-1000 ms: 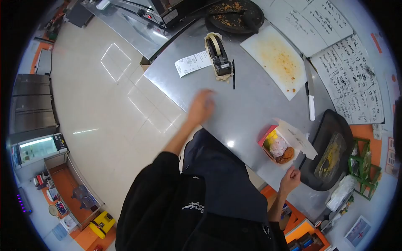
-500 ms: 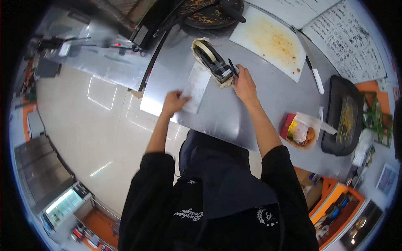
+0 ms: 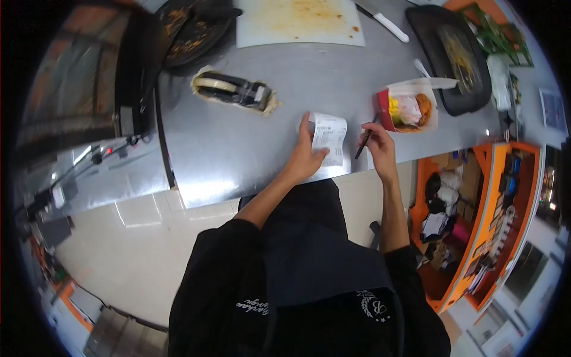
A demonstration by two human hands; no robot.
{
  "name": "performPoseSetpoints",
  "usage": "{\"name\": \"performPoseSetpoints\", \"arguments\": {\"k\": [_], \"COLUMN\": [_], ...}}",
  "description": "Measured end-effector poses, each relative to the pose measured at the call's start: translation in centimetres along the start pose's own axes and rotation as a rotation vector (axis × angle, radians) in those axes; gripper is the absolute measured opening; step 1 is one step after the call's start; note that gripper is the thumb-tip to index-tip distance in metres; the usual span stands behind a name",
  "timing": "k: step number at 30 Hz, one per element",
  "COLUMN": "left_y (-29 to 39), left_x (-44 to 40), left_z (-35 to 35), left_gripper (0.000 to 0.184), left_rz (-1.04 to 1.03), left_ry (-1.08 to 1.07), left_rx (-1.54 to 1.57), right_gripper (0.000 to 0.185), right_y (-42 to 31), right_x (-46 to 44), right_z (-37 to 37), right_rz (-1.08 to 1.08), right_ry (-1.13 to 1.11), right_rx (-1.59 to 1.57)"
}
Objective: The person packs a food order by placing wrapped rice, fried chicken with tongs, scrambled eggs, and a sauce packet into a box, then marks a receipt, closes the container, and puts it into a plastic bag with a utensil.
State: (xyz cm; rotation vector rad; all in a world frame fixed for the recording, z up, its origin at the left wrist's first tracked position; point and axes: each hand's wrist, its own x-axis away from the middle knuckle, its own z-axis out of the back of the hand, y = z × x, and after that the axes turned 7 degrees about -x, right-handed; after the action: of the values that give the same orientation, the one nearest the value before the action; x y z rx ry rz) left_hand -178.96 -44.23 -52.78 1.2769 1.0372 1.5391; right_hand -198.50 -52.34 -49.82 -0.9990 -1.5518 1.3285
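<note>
In my left hand [image 3: 307, 156] is a white printed receipt [image 3: 329, 140], gripped along its left side above the front part of the steel table [image 3: 238, 169]. A dark pen [image 3: 364, 145] slants down between the fingers of my right hand [image 3: 379, 146], just right of the receipt. Close beyond that hand stands an open red-and-white food box [image 3: 386, 113] with a wrapped item and fried pieces inside. The black tape dispenser [image 3: 238, 92] lies further left, resting on crumpled tan material.
At the back are a stained white cutting board [image 3: 300, 24], a white-handled knife [image 3: 389, 27] and a dark pan [image 3: 193, 35] with food bits. A black tray [image 3: 437, 53] is at the right. Orange shelving [image 3: 470, 226] stands below the table's right side.
My view has swung to the right. The receipt, earlier lying by the tape dispenser, is now lifted in my left hand. My right hand has moved from the dispenser toward the food box with the pen.
</note>
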Motion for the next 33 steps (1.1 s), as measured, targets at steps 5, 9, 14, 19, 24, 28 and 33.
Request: {"name": "performPoseSetpoints", "arguments": {"k": [5,9,14,19,24,28,33], "left_y": [1.8,2.1,2.2,2.6,1.4,0.5,0.2], "left_x": [-3.1,-2.8,-2.9,-2.4,-5.5,-8.9,-9.0], "left_z": [-2.7,-2.8,-4.0,-4.2,-0.4,0.9,0.3], "left_gripper": [0.084,0.078,0.076,0.077,0.061,0.050,0.036], "left_rz": [-0.110,-0.145,-0.209,-0.160,-0.409,-0.511,-0.653], "left_ry": [0.003,-0.091,-0.089,-0.130,-0.044,-0.064,0.141], "left_rx": [-0.323,-0.369,-0.118,0.080,-0.568,-0.903,-0.948], "right_gripper": [0.009,0.024,0.024,0.030,0.035,0.031,0.022], "right_y": [1.5,1.1,3.0,2.8,4.5,4.8,3.0], "right_x": [3.5,3.7,2.3,0.8,-0.3,-0.3,0.3], "right_z": [0.9,-1.2,-2.0,-3.5,-1.8,-1.3,-0.5], "right_rz": [0.078,0.002,0.365,0.328,0.370,0.362,0.265], "right_ry": [0.217,0.247,0.396,0.445,0.161,0.087,0.236], "right_rx": [0.339,0.043,0.520,0.231,0.391,0.576,0.367]}}
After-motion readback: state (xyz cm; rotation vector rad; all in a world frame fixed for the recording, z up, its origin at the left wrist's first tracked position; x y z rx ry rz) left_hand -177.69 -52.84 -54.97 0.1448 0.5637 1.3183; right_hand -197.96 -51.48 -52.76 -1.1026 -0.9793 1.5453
